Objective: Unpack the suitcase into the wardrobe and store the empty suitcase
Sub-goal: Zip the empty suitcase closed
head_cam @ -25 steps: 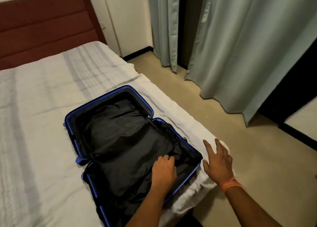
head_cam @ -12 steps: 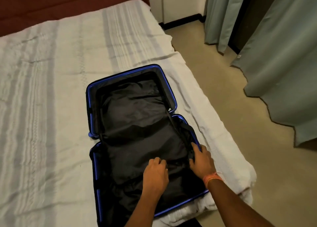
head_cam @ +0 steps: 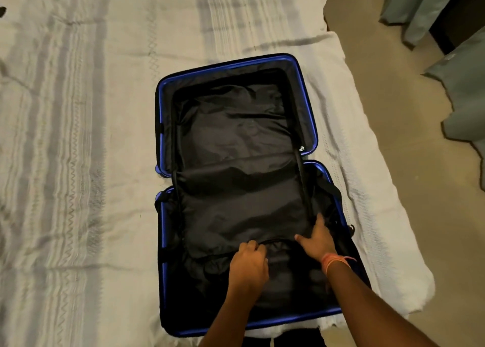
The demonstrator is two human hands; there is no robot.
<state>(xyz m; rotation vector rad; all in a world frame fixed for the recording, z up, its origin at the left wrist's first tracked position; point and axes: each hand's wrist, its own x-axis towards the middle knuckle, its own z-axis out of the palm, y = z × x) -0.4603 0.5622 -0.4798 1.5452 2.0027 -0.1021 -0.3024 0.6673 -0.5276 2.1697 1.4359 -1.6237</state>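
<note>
A blue hard-shell suitcase (head_cam: pixel 305 102) lies open flat on the bed, both halves facing up. A black fabric divider panel (head_cam: pixel 236 202) hangs from the hinge over the near half. My left hand (head_cam: pixel 248 266) grips the panel's lower zipped edge with curled fingers. My right hand (head_cam: pixel 319 239), with an orange band on the wrist, holds the panel's right corner beside the suitcase's right wall. What lies under the panel is dark and cannot be made out.
The bed (head_cam: pixel 78 163) has a pale striped cover and stretches left and away. Its right edge drops to a beige floor (head_cam: pixel 420 163). Grey-green curtains (head_cam: pixel 464 89) hang at the upper right.
My view has tilted down and left onto the suitcase. My right hand came in from the bed's edge onto the divider panel; my left hand stays on its lower edge.
</note>
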